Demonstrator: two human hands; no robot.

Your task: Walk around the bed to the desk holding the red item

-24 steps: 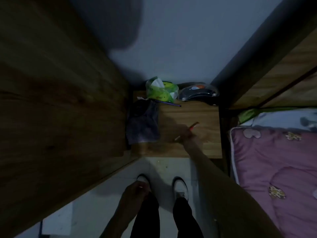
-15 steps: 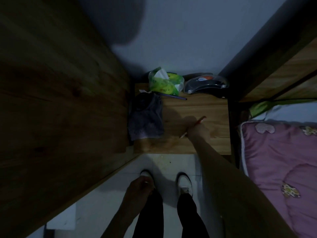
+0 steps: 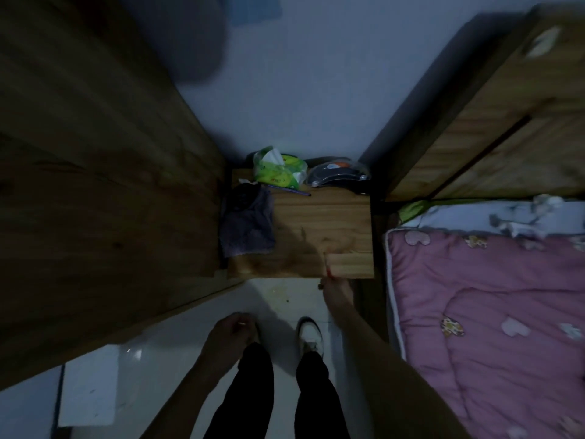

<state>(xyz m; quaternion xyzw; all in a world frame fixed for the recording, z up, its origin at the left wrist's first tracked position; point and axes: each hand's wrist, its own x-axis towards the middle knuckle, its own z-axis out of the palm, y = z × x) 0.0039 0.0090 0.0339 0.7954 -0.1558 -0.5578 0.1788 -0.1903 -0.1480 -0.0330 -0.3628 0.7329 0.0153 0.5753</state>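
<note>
- Right hand (image 3: 337, 288) fingers pinch a thin red-tipped pencil (image 3: 327, 267) at the desk (image 3: 319, 217) front edge; a loose pinch could drop it to the floor.
- Left hand (image 3: 232, 327) hangs loosely curled, something small and unclear at its fingers.

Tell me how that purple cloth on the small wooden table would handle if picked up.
The purple cloth lies crumpled and draped at the table's left edge, so it is probably floppy and would sag. It looks thin, so likely light. It seems unlikely to roll or break.

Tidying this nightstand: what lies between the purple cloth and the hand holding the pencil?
In the head view, only bare wooden tabletop lies between the purple cloth and the right hand holding the pencil.
</note>
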